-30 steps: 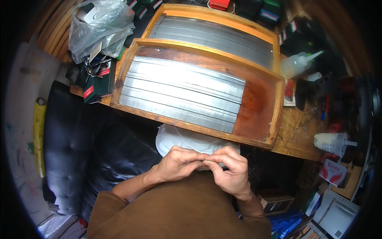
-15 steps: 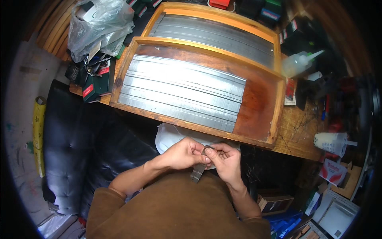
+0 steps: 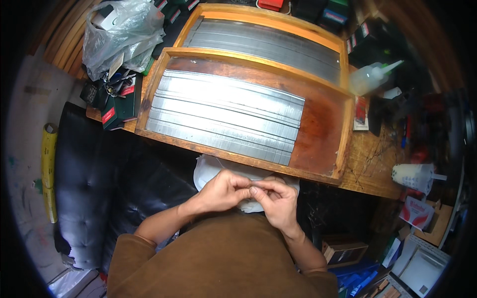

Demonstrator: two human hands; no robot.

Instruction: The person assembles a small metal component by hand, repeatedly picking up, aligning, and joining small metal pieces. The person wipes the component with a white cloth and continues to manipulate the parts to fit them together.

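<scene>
Over my lap, just in front of the bench edge, my left hand (image 3: 226,191) and my right hand (image 3: 278,201) meet with thumbs and fingertips pinched together. A grey sliver (image 3: 254,183) shows between the fingertips. It appears to be the edge of the short grey banded strip seen half a second ago; the rest of it is hidden by my fingers. Beyond my hands, a shallow wooden tray (image 3: 318,174) holds rows of shiny flat metal strips (image 3: 223,114). Bare reddish wood shows at the tray's right end. Neither hand touches the tray.
Behind it lies a second wooden tray (image 3: 268,18) with grey metal strips. A clear plastic bag (image 3: 124,37) and dark green boxes (image 3: 119,111) crowd the left. On the right are a squeeze bottle (image 3: 370,78) and a drink cup (image 3: 412,178). A black padded seat (image 3: 99,184) is beside me.
The grey banded strip hung below my fingers before; now it is almost wholly out of sight. My hands have drawn slightly closer, fingertips meeting. The trays have stayed in place.
</scene>
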